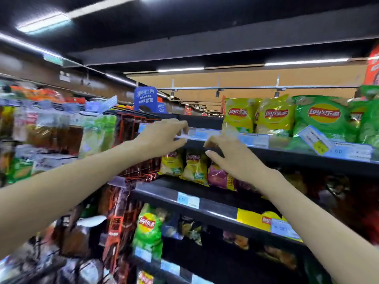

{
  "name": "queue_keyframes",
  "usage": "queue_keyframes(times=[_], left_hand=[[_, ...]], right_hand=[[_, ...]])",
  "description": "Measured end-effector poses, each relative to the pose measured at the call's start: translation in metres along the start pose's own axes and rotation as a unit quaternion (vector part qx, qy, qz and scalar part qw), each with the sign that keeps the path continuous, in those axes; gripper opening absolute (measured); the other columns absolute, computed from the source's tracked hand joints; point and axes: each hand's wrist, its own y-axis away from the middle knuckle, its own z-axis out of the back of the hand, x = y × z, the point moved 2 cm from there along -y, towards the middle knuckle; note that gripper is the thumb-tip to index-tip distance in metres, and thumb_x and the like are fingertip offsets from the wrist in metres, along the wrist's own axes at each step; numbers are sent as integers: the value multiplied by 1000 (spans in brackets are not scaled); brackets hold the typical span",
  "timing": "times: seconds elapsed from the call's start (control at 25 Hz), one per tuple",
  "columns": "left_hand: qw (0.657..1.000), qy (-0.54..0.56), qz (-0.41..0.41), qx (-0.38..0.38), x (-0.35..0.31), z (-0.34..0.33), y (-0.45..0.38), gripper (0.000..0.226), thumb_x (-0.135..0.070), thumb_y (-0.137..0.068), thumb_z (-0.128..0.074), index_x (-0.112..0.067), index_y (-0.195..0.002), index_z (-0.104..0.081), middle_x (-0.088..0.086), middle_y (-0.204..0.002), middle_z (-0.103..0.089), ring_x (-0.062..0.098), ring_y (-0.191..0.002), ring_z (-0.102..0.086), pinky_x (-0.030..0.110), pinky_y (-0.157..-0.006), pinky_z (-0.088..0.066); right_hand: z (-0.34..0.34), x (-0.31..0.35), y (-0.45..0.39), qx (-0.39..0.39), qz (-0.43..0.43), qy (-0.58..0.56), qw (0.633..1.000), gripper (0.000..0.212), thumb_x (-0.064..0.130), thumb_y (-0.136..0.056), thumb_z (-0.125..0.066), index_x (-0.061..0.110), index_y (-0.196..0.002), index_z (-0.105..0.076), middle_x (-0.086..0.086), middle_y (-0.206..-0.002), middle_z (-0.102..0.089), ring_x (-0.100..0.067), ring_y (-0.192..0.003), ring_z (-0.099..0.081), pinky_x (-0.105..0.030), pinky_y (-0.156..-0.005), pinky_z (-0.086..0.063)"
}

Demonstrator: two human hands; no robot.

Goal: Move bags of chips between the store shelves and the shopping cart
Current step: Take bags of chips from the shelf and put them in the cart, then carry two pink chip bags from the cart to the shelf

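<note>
Both bare arms are raised to the black metal top shelf [307, 158]. The left hand [162, 138] pinches its clear plastic price strip [196, 134]; the right hand [231, 156] is loosely curled, grasping nothing. Yellow foil chip bags [239, 117] stand just right of it.

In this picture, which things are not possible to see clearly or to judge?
Head view only:
- Shopping cart: not in frame, so its contents are unknown.
- Price labels on the top shelf edge: print too blurred to read.
- Left hand and right hand: whether the fingers pinch the label strip or only touch it is unclear.
- Hanging snacks at left: smeared by blur.
</note>
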Motion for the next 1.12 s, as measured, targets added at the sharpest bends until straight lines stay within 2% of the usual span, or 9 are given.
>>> queue_keyframes(times=[0.24, 0.36, 0.48, 0.6, 0.68, 0.76, 0.92, 1.04, 1.12], left_hand=[[980, -101, 102, 140, 33, 25, 189, 22, -40, -98, -51, -25, -115, -52, -6, -105, -59, 17, -90, -59, 38, -63, -54], [954, -129, 174, 206, 49, 45, 277, 19, -37, -101, -47, -24, -114, -52, -5, -104, -58, 15, -84, -57, 31, -53, -47], [925, -151, 257, 236, 61, 73, 370, 22, -35, -101, -46, -23, -118, -52, -5, -108, -59, 18, -93, -60, 35, -61, -52], [897, -174, 328, 241, 72, 97, 461, 30, -36, -97, -49, -24, -125, -52, -4, -117, -60, 23, -106, -60, 39, -74, -54], [880, -161, 379, 238, 76, 113, 517, 32, -36, -94, -51, -24, -124, -53, -1, -118, -61, 26, -111, -59, 40, -81, -52], [860, -142, 431, 235, 79, 132, 575, 27, -38, -93, -50, -24, -116, -56, 2, -112, -63, 28, -107, -61, 42, -82, -51], [821, -129, 503, 236, 82, 178, 679, 28, -38, -95, -49, -25, -118, -56, -1, -114, -63, 26, -108, -60, 37, -85, -49], [806, -155, 526, 224, 92, 217, 740, 28, -38, -96, -50, -26, -121, -53, -4, -115, -61, 23, -110, -58, 36, -84, -48], [794, -160, 540, 231, 100, 237, 777, 28, -38, -96, -50, -26, -121, -52, -3, -113, -60, 24, -109, -59, 39, -84, -49]], right_hand=[[-83, 117, 40, 95, 90, -46, 990, 26, 37, -101, -48, 23, -123, -53, 1, -117, -59, -22, -110, -56, -36, -81, -47], [-121, 180, 49, 134, 148, -86, 976, 24, 38, -101, -46, 24, -119, -53, 0, -116, -59, -22, -110, -57, -36, -82, -47], [-151, 260, 62, 178, 199, -137, 954, 32, 38, -103, -45, 20, -129, -50, -2, -122, -57, -23, -115, -55, -37, -86, -48], [-176, 342, 81, 209, 231, -178, 933, 35, 38, -103, -45, 20, -134, -47, -1, -119, -57, -23, -109, -56, -35, -80, -48], [-192, 392, 96, 218, 239, -204, 924, 30, 39, -102, -46, 21, -126, -49, -1, -110, -57, -25, -103, -57, -38, -76, -49], [-212, 447, 116, 236, 246, -227, 912, 27, 39, -101, -48, 21, -121, -51, -2, -109, -59, -25, -104, -57, -39, -77, -47], [-236, 562, 157, 281, 275, -259, 883, 28, 39, -99, -48, 21, -120, -51, -3, -117, -58, -26, -115, -55, -40, -85, -48], [-247, 631, 178, 299, 274, -266, 875, 28, 36, -99, -48, 21, -123, -52, -3, -122, -58, -26, -116, -54, -34, -76, -38], [-258, 667, 190, 308, 267, -277, 870, 24, 37, -99, -48, 23, -118, -52, -1, -120, -59, -26, -114, -56, -34, -74, -38]])
